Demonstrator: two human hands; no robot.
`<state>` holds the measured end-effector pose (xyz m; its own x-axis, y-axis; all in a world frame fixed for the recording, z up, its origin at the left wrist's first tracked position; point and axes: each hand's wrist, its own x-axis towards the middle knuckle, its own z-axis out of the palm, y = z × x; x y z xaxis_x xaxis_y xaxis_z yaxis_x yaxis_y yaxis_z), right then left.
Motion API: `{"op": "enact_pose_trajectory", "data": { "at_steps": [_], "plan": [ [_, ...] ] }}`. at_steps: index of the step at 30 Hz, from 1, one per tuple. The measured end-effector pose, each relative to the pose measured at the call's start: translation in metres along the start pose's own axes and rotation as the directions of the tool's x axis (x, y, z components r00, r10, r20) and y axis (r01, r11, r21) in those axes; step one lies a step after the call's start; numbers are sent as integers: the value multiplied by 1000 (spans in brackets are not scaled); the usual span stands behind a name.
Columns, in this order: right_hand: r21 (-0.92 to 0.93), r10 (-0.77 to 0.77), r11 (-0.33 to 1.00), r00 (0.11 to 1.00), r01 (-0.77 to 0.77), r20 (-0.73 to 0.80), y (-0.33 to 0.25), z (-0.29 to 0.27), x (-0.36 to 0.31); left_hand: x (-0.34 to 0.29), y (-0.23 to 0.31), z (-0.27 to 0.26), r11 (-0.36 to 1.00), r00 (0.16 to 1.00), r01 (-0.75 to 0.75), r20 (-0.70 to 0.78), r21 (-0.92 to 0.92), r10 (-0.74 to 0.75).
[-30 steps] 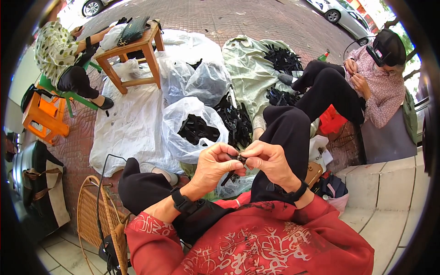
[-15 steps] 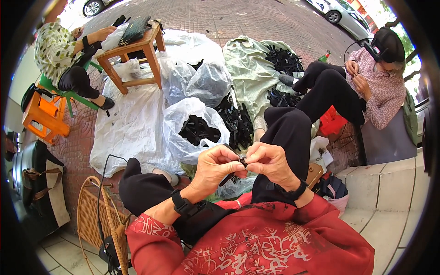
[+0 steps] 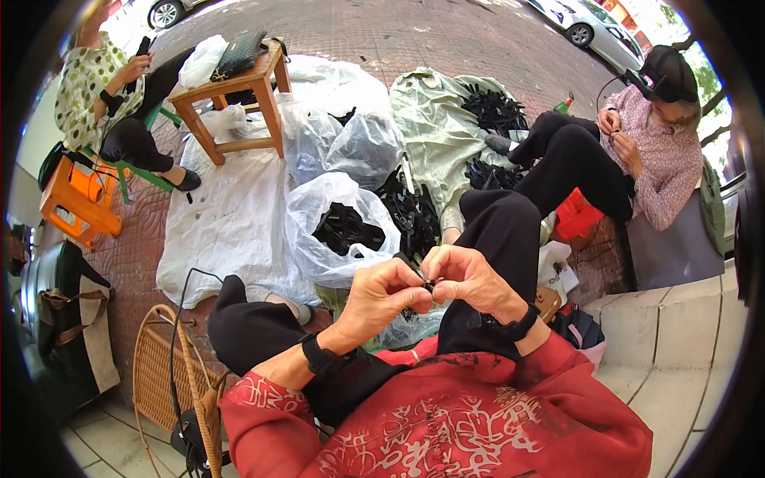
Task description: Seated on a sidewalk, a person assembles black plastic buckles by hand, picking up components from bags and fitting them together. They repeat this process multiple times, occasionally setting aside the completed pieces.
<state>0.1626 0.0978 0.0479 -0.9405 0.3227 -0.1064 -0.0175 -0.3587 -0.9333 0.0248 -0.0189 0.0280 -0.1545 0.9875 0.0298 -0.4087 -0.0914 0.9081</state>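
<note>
Black and small, the piece is pinched between thumb and forefinger of the left hand and, from the other side, of the right hand, with the open plastic bag just beyond. Good handling calls for a steady left grip and light right-hand pressure, the piece's finer shape being too small to tell

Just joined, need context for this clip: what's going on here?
A person in a red top pinches a small dark piece between the left-hand grip and right-hand grip; its details are too small to tell. Beyond the hands, an open plastic bag holds black pieces, with a dark pile beside it. At left, a co-worker holds a black item.
</note>
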Motion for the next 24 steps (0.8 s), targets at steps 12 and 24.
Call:
{"op": "enact_pose_trajectory", "data": {
  "at_steps": [12,24],
  "plan": [
    [-30,-9,1000,1000,9,-14,0,1,-1,7,-2,1,995,996,47,76,-90,-41],
    [-236,-42,970,997,57,66,19,4,10,-9,-4,-29,984,984,176,2,36,-176]
  ]
}}
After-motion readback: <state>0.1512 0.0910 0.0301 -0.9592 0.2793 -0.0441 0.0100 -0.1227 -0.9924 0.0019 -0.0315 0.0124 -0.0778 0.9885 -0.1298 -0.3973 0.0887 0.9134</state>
